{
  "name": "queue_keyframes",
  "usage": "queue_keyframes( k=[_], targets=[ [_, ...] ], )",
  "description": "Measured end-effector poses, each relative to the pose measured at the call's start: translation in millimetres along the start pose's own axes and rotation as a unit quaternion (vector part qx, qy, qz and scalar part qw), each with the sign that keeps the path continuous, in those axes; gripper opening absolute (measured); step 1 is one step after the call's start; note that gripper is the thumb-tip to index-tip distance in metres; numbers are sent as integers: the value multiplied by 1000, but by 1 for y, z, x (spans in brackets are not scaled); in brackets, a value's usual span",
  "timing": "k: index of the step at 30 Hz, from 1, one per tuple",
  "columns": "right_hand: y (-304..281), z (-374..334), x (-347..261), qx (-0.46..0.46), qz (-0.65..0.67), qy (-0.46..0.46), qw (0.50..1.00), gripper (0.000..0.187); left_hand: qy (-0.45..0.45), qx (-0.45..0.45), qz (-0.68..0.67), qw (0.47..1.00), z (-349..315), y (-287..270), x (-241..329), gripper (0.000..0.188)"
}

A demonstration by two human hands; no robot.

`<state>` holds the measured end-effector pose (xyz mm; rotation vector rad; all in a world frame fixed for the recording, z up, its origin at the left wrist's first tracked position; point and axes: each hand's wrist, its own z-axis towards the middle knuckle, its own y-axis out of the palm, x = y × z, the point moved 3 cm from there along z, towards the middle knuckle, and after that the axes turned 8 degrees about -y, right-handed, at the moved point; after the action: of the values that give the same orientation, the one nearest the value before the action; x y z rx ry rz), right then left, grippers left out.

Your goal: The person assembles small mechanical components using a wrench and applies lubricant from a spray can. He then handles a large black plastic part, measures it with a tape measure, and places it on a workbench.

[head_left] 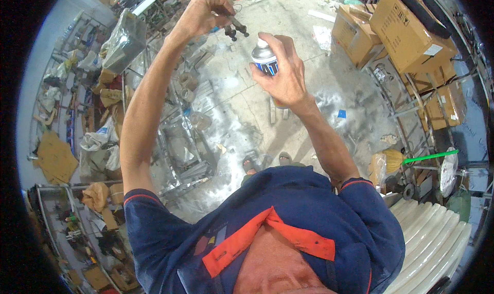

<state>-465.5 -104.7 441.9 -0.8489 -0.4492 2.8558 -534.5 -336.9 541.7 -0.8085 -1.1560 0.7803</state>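
Observation:
Raised at the upper middle, my left hand has its fingers pinched on a few small black knobbed parts. They dangle below the fingertips, and a thin wire loop seems to show beside them. A little lower and to the right, my right hand is wrapped round a spray can with a silver shoulder, white top and blue-and-white label. The index finger rests on the can's top, which points toward the black parts with a small gap between. Whether spray is coming out cannot be made out.
Cardboard boxes are stacked on a rack at right, above a broom with a green handle. Cluttered shelves line the left. A metal frame stands on the white-stained concrete floor. White ribbed panels lie lower right.

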Motion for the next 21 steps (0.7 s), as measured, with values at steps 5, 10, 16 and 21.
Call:
queue_keyframes(
  k=[5,10,16,21],
  targets=[
    [-3,8,1,-16,6,-6,1000,65,35,-9,2,999,-5,2,1,19],
    [1,9,4,-41,1,0,999,61,38,-13,32,999,-12,3,-3,18],
    [11,3,7,-69,-13,3,998,62,19,-23,15,999,-18,2,-6,22],
    [12,1,10,-46,2,2,999,62,31,-5,3,1000,-24,1,-5,17]
  ],
)
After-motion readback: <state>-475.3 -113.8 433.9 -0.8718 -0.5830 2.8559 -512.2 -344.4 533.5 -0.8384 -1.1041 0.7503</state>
